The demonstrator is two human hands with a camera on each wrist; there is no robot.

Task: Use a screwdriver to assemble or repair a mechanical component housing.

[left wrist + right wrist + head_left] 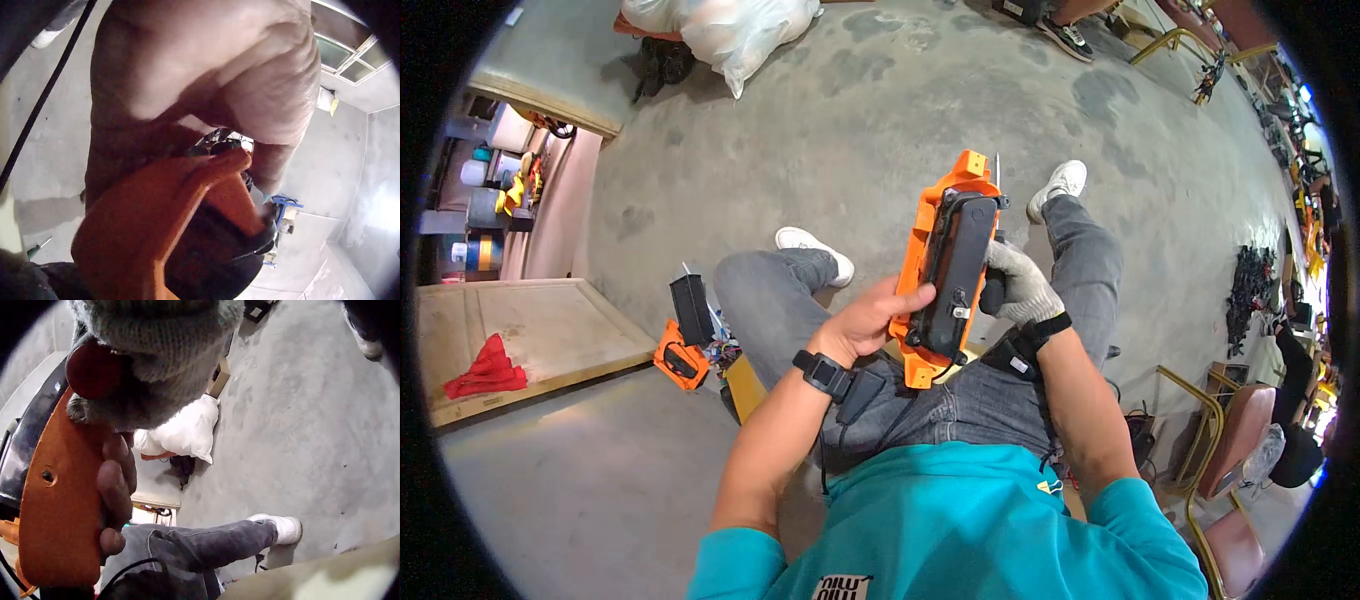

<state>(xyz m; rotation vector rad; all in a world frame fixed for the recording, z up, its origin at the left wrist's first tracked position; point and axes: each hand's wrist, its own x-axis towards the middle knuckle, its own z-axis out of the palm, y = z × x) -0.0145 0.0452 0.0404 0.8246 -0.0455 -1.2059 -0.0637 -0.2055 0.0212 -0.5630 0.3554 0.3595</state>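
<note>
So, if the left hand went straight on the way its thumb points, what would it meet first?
Likely the black part in the orange frame: the left hand grips the frame and perhaps touches that part already. The gloved right hand lies beyond, though depth is unclear.

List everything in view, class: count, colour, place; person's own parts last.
Housing: one, orange, centre
Casing: one, black, against housing
Handle: one, dark, right of housing
Smaller piece: one, orange-black, left
Block: one, black, beside smaller piece
Wooden panel: one, tan, left
Cloth: one, red, on wooden panel
Bagging: uncounted, white, top
Chair: at least one, pink, lower right
Clutter: uncounted, mixed, far right
Floor: one, grey, throughout
Shoes: two, white, on floor
Left grip: one, bare, holding housing
Right grip: one, grey-gloved, holding handle
</note>
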